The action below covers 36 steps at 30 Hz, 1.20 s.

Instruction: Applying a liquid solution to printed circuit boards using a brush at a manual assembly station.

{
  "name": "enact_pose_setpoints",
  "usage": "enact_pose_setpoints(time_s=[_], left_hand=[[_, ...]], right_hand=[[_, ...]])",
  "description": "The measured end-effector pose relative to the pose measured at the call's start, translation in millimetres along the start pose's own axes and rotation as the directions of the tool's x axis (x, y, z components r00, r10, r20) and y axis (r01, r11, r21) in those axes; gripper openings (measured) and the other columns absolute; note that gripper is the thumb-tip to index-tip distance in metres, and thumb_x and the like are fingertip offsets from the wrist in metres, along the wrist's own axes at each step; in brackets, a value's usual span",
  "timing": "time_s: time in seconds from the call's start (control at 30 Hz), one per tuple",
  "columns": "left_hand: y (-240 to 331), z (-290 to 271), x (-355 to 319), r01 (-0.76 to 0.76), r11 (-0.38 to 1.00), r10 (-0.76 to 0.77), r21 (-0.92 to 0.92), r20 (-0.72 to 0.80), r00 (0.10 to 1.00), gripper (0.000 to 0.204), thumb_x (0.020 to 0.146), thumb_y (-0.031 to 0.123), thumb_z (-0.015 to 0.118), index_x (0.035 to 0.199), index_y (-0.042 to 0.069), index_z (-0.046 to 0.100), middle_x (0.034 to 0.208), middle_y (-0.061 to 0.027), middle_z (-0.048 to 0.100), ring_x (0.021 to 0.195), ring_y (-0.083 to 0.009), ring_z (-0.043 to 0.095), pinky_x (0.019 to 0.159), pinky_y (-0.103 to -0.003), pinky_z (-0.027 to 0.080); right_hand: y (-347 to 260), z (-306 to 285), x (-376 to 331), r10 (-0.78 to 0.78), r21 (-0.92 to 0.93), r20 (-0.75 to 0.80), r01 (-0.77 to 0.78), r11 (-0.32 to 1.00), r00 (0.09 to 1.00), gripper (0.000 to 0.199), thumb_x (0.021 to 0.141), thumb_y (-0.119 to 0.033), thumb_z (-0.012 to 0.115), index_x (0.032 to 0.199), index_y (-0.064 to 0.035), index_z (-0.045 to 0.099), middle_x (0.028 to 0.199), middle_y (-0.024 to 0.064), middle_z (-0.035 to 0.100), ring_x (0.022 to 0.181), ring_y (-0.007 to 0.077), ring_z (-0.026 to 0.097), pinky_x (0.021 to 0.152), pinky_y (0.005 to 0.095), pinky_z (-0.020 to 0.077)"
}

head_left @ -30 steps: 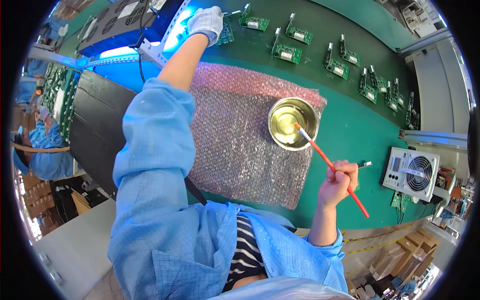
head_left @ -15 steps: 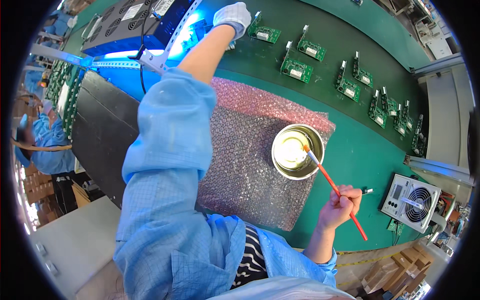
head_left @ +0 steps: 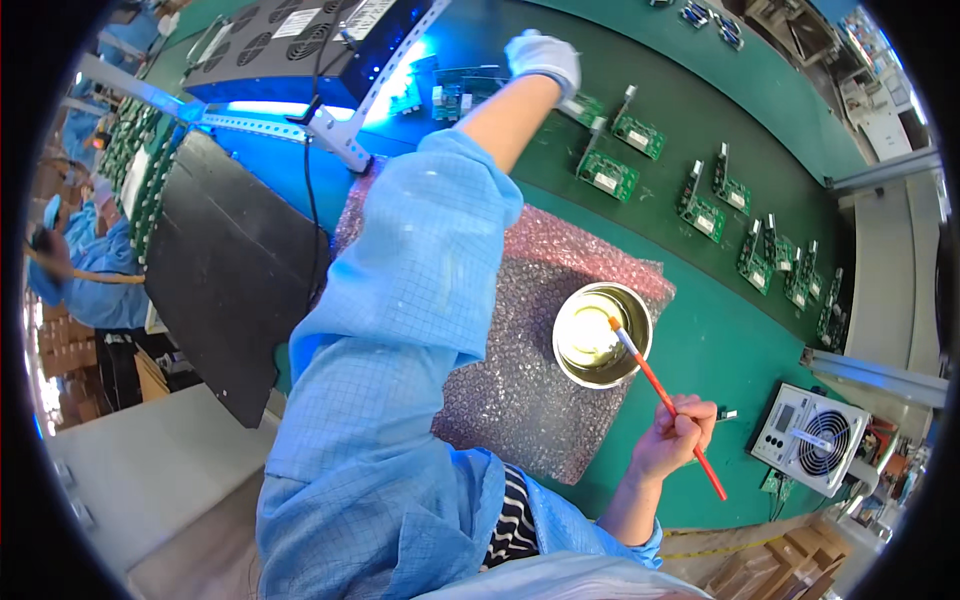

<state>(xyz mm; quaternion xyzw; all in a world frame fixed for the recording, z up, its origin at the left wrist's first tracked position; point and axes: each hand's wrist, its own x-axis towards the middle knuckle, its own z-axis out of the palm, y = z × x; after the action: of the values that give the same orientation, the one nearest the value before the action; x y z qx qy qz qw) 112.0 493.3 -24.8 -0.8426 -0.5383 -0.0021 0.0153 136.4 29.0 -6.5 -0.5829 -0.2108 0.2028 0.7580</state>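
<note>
Right hand (head_left: 672,440) pinches a thin orange brush (head_left: 665,403), bristles in the tin (head_left: 601,334) (light, stiff; best gripped mid-handle). Gloved left hand (head_left: 543,58) reaches a circuit board (head_left: 465,85); its grip is unclear.

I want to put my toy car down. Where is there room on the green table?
Bare green lies between the metal bowl and the small fan unit, above the right hand. The bubble wrap left of the bowl is also bare. The circuit boards crowd the far side.

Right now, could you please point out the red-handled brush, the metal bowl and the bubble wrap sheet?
red-handled brush (head_left: 660,392): head view, mid-handle.
metal bowl (head_left: 557,340): head view, left rim.
bubble wrap sheet (head_left: 520,410): head view, bare middle.
</note>
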Motion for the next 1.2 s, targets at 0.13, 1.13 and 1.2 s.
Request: enact_pose_setpoints(time_s=[0.13,1.13,1.2], left_hand=[[4,-36,-3,-0.126,0.922,0.048,-0.367,-0.215,0.975,0.029,0.078,0.031,0.07,0.095,0.008,0.066,0.098,-0.018,0.066,0.097,-0.0321,0.063,0.082,-0.04,0.05],[-91,40,-176,0.06,-0.531,-0.315,-0.845,0.263,0.912,0.025,0.076,0.004,0.069,0.09,0.003,0.049,0.081,-0.0098,0.056,0.069,-0.0247,0.062,0.05,-0.037,0.056],[-88,37,-181,0.035,-0.446,-0.207,-0.894,0.142,0.968,0.018,0.076,0.002,0.066,0.087,-0.002,0.052,0.078,-0.0117,0.057,0.068,-0.0275,0.064,0.052,-0.041,0.057]], right_hand=[[-3,0,0,0.008,-0.027,-0.032,-0.009,1.0,0.999,0.004,0.073,-0.005,0.044,0.07,-0.0045,0.042,0.058,0.0012,0.036,0.05,0.0092,0.033,0.046,0.0222,0.0278],[11,-44,-33,0.134,-0.122,-0.105,-0.147,0.982,0.985,0.009,0.089,-0.012,0.048,0.083,-0.0064,0.053,0.065,-0.0032,0.043,0.052,0.0033,0.034,0.044,0.0178,0.0254],[8,-46,-33,0.117,-0.065,-0.04,-0.119,0.991,0.992,0.01,0.089,-0.012,0.05,0.082,-0.0061,0.054,0.066,-0.0029,0.043,0.053,0.0036,0.035,0.044,0.0184,0.0251]])
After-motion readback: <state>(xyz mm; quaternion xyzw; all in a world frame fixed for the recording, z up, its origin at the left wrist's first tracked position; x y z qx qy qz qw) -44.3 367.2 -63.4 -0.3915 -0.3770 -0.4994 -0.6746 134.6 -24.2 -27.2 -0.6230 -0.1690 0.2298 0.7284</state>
